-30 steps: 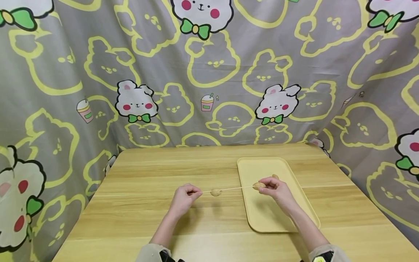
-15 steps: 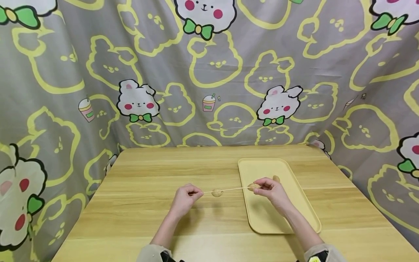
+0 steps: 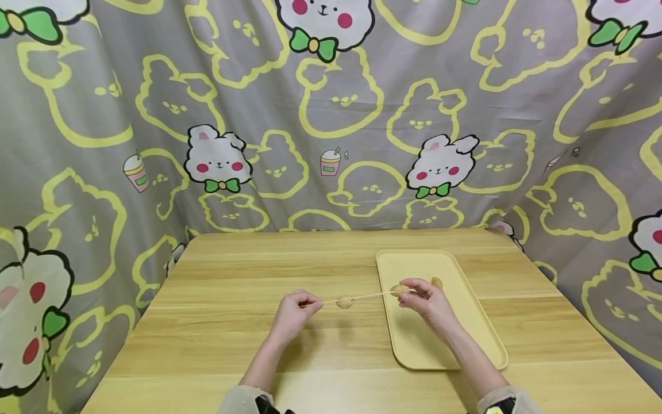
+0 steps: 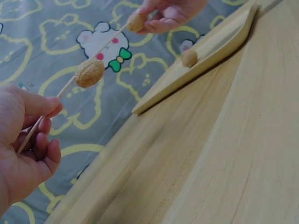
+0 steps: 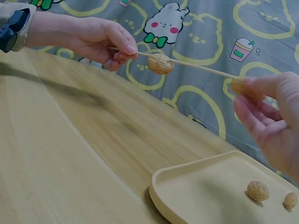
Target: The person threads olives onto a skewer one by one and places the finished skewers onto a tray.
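A thin wooden skewer point(image 3: 369, 296) spans the two hands above the table. The left hand point(image 3: 296, 313) pinches its left end between thumb and fingers; in the left wrist view the left hand point(image 4: 28, 140) has the stick crossing its curled fingers. One brown, wrinkled ball point(image 3: 345, 302), like a walnut, is on the stick between the hands, also seen as a ball point(image 5: 160, 64) in the right wrist view. The right hand point(image 3: 431, 305) pinches a second ball point(image 3: 399, 290) at the stick's right end; in the right wrist view the right hand point(image 5: 275, 114) partly covers that ball point(image 5: 239, 86).
A pale yellow tray point(image 3: 414, 351) lies on the wooden table point(image 3: 233, 276), under and around the right hand. Two brown balls, one nearer point(image 5: 258, 191) and one farther right point(image 5: 290, 200), rest in the tray. A patterned curtain point(image 3: 279, 103) hangs behind the table.
The right hand and its ball have moved a little leftward, closer to the ball on the stick. The stick's right end is slightly higher. The left hand has barely moved.
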Action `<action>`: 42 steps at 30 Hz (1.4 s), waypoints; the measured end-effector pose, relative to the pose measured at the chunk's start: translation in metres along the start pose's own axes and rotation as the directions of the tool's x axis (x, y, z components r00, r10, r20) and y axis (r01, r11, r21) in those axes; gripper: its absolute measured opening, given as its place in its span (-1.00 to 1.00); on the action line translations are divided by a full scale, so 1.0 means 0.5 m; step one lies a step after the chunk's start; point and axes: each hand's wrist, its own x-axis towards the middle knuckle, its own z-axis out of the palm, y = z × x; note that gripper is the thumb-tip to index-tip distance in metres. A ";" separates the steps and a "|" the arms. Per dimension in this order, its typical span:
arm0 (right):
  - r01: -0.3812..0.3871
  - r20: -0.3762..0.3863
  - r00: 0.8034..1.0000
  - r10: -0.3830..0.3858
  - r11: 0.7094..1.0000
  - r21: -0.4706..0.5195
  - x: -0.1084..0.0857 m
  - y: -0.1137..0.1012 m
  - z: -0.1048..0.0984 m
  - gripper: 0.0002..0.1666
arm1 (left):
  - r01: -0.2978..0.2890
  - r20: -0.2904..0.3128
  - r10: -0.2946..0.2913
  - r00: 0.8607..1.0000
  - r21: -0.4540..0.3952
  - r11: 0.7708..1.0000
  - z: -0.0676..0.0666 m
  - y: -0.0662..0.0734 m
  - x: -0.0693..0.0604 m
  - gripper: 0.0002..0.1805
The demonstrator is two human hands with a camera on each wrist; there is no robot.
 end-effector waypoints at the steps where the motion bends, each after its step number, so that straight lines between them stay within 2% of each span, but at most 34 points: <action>1: 0.011 0.002 1.000 -0.011 0.999 0.033 0.000 0.002 0.001 -0.63 | -0.002 -0.001 0.002 1.000 -0.001 1.000 0.000 0.000 0.000 -0.92; 5: 0.015 -0.021 1.000 -0.013 0.995 0.101 0.001 0.006 0.006 -0.64 | 0.003 -0.016 -0.004 1.000 -0.025 1.000 0.000 0.011 -0.002 -0.94; 12: -0.011 -0.058 0.998 0.017 0.995 0.098 0.002 0.009 0.012 -0.66 | -0.008 -0.018 0.008 1.000 -0.026 1.000 -0.011 0.080 -0.022 -0.94; 16: 0.002 -0.048 0.999 0.004 0.992 0.125 0.005 0.011 0.015 -0.63 | -0.003 -0.014 0.002 1.000 -0.029 1.000 -0.013 0.097 -0.024 -0.93; 23: -0.007 -0.042 0.999 0.013 0.989 0.147 0.008 0.018 0.023 -0.60 | -0.007 0.002 0.007 1.000 -0.065 0.998 -0.009 0.091 -0.023 -0.93; 35: -0.021 -0.042 0.999 0.029 0.985 0.172 0.008 0.025 0.040 -0.60 | -0.012 0.006 0.012 1.000 -0.058 0.998 -0.004 0.097 -0.023 -0.92; 38: -0.019 -0.042 0.999 0.027 0.980 0.197 0.009 0.027 0.045 -0.60 | -0.014 0.011 0.014 1.000 -0.063 0.998 -0.002 0.086 -0.019 -0.92; 42: -0.020 -0.039 0.999 0.029 0.976 0.215 0.011 0.030 0.052 -0.59 | -0.011 0.009 0.011 1.000 -0.064 0.998 0.003 0.054 -0.007 -0.93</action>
